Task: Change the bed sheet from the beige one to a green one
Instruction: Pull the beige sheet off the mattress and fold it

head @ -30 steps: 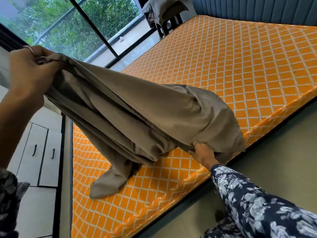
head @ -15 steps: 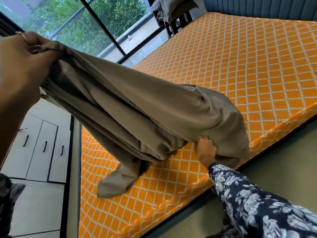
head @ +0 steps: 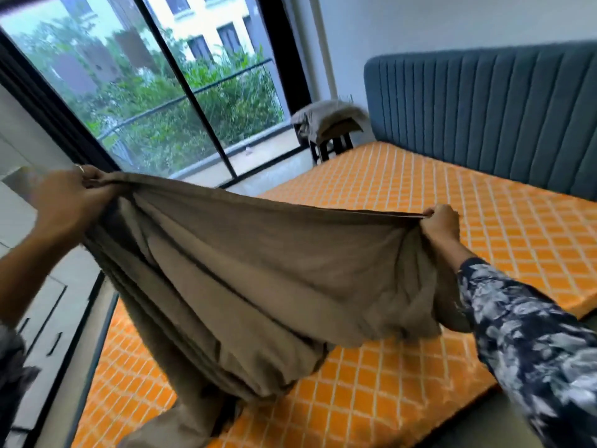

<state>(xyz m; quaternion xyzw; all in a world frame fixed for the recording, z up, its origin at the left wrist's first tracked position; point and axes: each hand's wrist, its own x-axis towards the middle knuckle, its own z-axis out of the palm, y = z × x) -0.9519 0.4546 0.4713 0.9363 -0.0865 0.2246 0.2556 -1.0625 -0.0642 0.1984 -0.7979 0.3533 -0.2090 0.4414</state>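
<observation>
The beige bed sheet (head: 258, 273) hangs bunched between my two hands above the bare orange mattress (head: 484, 202) with its white diamond pattern. My left hand (head: 74, 195) grips one end of the sheet's top edge at the left. My right hand (head: 441, 221) grips the other end at the right, so the edge is stretched taut between them. The sheet's lower folds sag down and a tail of it rests on the mattress near the foot end. No green sheet is in view.
A blue padded headboard (head: 484, 108) stands at the back right. A dark stool (head: 332, 145) with beige bedding (head: 329, 119) piled on it sits beside the bed by the big glass window (head: 155, 101). White cabinets (head: 38, 305) line the left side.
My right hand rose from low on the mattress, lifting its end of the sheet up level with the left hand. The edge is now stretched between them. The view tilted up toward the headboard.
</observation>
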